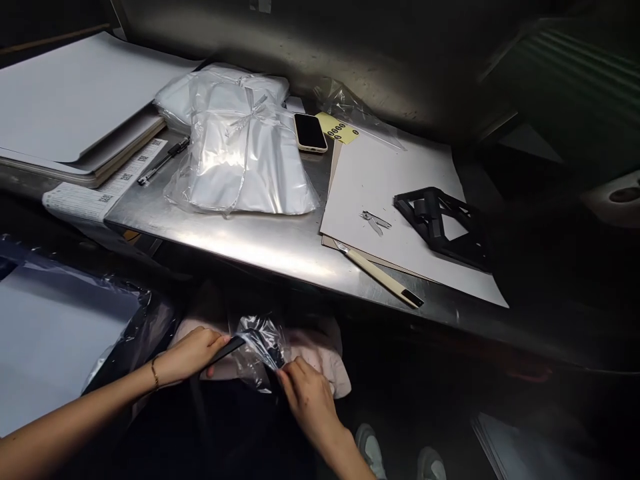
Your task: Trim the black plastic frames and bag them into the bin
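Below the table's front edge, over my lap, both my hands are at a crinkled clear plastic bag. My left hand, with a bracelet at the wrist, is closed on a dark, bar-like black part that runs toward the bag's mouth. Fingers of my right hand pinch the bag's edge on the right. How much of the black part is inside the bag is hard to make out. On the table, a black plastic frame lies on white sheets, with small metal nippers beside it.
A utility knife lies along the metal table's front edge. Bundled clear bags, a phone, a pen and stacked white sheets lie further back. A plastic-lined container stands at left; shoes show below.
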### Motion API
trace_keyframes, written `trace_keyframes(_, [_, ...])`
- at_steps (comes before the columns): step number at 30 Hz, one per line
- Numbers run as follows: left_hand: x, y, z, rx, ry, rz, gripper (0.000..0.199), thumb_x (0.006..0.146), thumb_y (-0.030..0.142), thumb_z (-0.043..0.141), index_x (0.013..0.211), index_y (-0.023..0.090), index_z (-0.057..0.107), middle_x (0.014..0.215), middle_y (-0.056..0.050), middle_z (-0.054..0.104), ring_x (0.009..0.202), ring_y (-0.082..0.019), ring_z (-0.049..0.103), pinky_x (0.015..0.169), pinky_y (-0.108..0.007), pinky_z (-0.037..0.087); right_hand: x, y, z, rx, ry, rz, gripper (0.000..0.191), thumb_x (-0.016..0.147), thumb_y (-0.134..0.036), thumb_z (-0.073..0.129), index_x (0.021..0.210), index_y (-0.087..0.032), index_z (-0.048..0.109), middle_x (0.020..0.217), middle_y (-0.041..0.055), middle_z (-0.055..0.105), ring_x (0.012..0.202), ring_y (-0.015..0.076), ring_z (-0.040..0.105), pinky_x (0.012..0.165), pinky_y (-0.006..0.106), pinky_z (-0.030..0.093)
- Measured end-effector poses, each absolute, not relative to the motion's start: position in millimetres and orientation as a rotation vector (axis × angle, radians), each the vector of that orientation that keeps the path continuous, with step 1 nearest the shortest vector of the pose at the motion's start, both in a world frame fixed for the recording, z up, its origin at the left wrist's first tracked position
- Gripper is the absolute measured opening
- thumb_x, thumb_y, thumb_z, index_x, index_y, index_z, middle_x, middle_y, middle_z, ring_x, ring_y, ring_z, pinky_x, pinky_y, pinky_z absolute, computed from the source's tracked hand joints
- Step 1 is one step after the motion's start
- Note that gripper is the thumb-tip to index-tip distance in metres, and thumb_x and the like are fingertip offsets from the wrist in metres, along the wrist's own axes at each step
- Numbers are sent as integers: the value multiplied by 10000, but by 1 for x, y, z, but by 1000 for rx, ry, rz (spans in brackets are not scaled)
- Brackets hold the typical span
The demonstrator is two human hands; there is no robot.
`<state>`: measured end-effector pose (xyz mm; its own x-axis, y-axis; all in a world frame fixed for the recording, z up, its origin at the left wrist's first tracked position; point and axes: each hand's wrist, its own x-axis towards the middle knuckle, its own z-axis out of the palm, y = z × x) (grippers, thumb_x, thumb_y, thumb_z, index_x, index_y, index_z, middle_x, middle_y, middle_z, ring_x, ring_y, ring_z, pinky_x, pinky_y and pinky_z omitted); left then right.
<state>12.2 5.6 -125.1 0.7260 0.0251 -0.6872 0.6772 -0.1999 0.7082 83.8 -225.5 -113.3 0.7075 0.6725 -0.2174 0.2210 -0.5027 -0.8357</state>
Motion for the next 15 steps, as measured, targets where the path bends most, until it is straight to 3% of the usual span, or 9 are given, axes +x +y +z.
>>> trace_keyframes(6, [-7,-2,-146,1576,706,-640,395,794,423,425,547,121,481,426,92,315,335,-22,312,332,-170,258,32,-218,-132,-1995,-674,783,193,830,-223,410,677,-186,521,641,-12,512,619,115,510,583,214,398])
trace_keyframes(12, [-15,-1,-140,1348,768,-634,355,806,429,400,624,135,478,474,81,421,342,-24,314,338,-169,235,28,-217,-139,-2016,-664,715,142,799,-240,464,721,-183,568,635,-8,518,544,100,512,510,183,410])
trace_keyframes(15, [-20,1,-130,1263,831,-561,352,791,442,412,605,146,448,482,72,440,368,-32,317,370,-177,214,27,-236,-145,-2102,-626,612,250,857,-221,328,842,-159,570,722,51,550,647,140,556,585,230,442])
